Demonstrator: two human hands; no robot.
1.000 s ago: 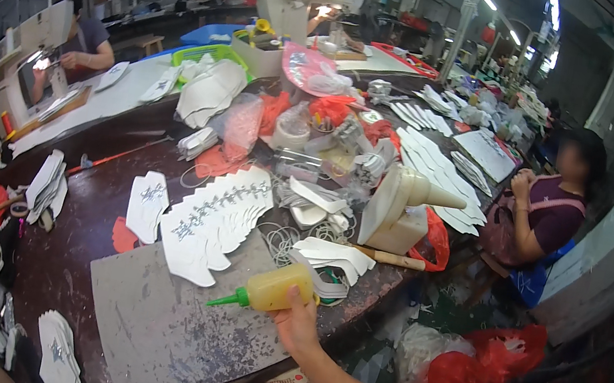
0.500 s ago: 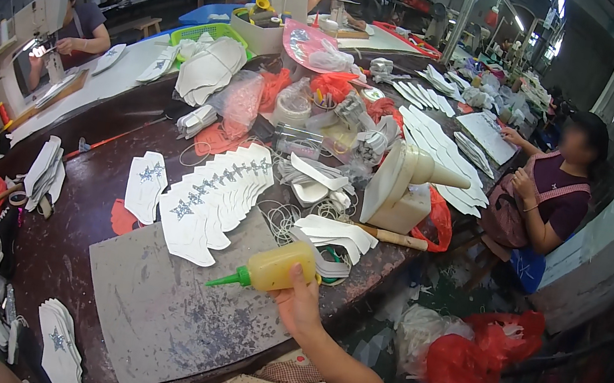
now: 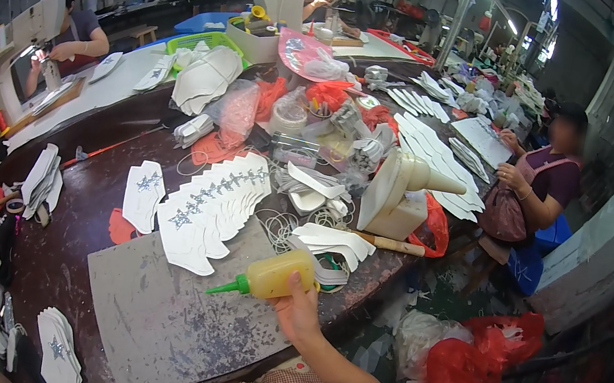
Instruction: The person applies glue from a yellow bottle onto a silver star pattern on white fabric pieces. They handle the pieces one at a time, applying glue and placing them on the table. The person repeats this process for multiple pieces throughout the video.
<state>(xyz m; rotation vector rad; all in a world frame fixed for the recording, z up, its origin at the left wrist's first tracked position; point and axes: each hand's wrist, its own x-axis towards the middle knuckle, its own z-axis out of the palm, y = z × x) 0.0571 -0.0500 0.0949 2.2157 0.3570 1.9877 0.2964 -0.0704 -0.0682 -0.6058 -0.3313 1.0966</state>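
My right hand [image 3: 298, 313] is wrapped round a yellow squeeze bottle [image 3: 278, 274] with a green pointed nozzle. The bottle lies nearly level, its tip pointing left over a grey, stained board [image 3: 138, 326]. Just beyond the tip, a fanned row of white cut pieces with glittery star patterns [image 3: 210, 212] overlaps the board's far edge. One more star-patterned piece [image 3: 145, 195] lies left of the fan. Only a sliver of skin shows at the lower left edge; my left hand itself is out of view.
A cream container with a cone spout [image 3: 393, 210] stands right of the fan, near a wooden handle [image 3: 399, 246]. Stacked white pieces [image 3: 59, 353] lie at the lower left. Red bags [image 3: 459, 371] sit on the right floor. A co-worker [image 3: 555, 164] stands at the far right.
The bottle in my right hand has dipped slightly toward the board. The co-worker at the right has shifted a little, hands still at the white sheets.
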